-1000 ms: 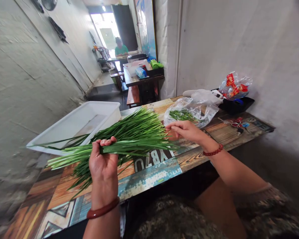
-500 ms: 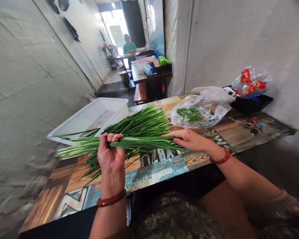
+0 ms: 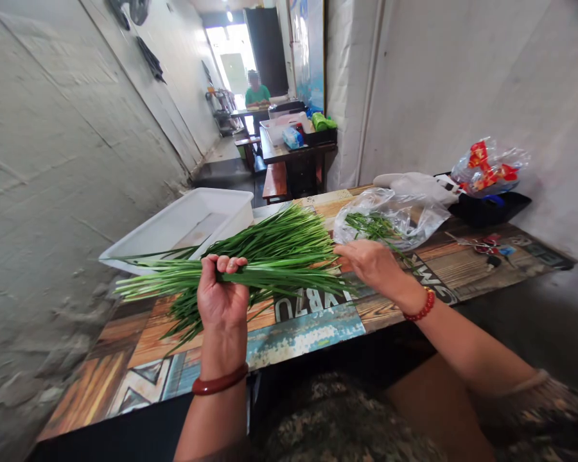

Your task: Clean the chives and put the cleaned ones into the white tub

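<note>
My left hand point(image 3: 224, 292) is wrapped round a bunch of garlic chives point(image 3: 289, 276), held level above the table. Their pale ends point left and the green leaf tips point right. Behind the bunch, a larger pile of chives point(image 3: 274, 234) lies on the table. Just right of the leaf tips, my right hand point(image 3: 370, 266) has its fingers pinched together; what is between them, if anything, is too small to make out. A clear plastic bag point(image 3: 424, 221) with loose green scraps point(image 3: 373, 224) lies right beyond that hand.
A white plastic tub point(image 3: 149, 237) stands at the table's back left. Keys point(image 3: 491, 244), a pale cap point(image 3: 414, 185) and a bag with red packets point(image 3: 486, 167) lie at the right. Walls flank the patterned table point(image 3: 298, 333). A person in green point(image 3: 257, 95) sits far back.
My right hand has moved off the leaf tips, slightly up and right, and its stretched fingers have closed into a pinch. My left hand keeps its hold on the chives. The view has shifted slightly.
</note>
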`<move>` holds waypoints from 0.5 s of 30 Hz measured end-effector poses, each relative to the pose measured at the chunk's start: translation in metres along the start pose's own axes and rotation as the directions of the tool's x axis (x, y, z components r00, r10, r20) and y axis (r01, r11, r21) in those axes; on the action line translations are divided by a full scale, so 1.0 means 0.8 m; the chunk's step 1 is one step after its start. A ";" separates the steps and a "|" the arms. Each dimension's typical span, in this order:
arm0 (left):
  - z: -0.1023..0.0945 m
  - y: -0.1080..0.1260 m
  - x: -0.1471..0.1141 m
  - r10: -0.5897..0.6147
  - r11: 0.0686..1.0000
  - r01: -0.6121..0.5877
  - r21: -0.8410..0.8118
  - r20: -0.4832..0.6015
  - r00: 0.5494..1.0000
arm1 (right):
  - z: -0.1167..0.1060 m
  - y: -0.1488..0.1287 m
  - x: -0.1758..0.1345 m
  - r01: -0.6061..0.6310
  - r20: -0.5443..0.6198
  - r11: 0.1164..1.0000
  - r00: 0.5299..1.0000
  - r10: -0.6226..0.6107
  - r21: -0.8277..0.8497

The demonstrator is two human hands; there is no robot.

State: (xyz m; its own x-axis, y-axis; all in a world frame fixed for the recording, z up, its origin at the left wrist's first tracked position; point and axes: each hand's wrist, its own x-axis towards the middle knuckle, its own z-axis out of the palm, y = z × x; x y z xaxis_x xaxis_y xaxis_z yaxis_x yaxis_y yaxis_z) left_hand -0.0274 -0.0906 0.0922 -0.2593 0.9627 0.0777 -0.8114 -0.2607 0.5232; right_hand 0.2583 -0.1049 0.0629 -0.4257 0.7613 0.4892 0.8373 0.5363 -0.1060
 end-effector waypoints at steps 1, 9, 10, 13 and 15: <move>0.001 -0.002 -0.001 -0.002 1.000 0.002 0.003 -0.005 1.000 | 0.000 0.000 0.002 -0.007 -0.014 1.000 1.000 0.007 -0.013; -0.001 -0.004 0.006 0.014 1.000 -0.016 -0.018 -0.110 0.994 | 0.003 0.051 0.014 -0.242 -0.147 0.965 0.963 0.226 -0.099; -0.002 -0.004 0.007 0.015 1.000 -0.017 -0.016 -0.120 0.993 | 0.002 0.060 0.014 -0.253 -0.155 0.962 0.959 0.236 -0.100; -0.005 -0.007 0.008 0.011 1.000 -0.012 -0.007 -0.123 0.992 | -0.004 0.072 0.012 -0.251 -0.127 0.967 0.962 0.243 -0.049; -0.005 -0.011 0.007 0.006 1.000 -0.006 -0.006 -0.111 0.994 | -0.010 0.059 0.012 -0.235 -0.080 0.965 0.966 0.245 0.116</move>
State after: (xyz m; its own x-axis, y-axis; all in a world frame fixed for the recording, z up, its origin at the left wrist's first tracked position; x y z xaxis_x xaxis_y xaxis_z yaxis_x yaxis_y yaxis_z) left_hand -0.0242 -0.0829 0.0847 -0.3203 0.9472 -0.0141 -0.8131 -0.2672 0.5172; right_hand 0.2969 -0.0752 0.0691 -0.1787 0.8376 0.5162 0.8682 0.3810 -0.3177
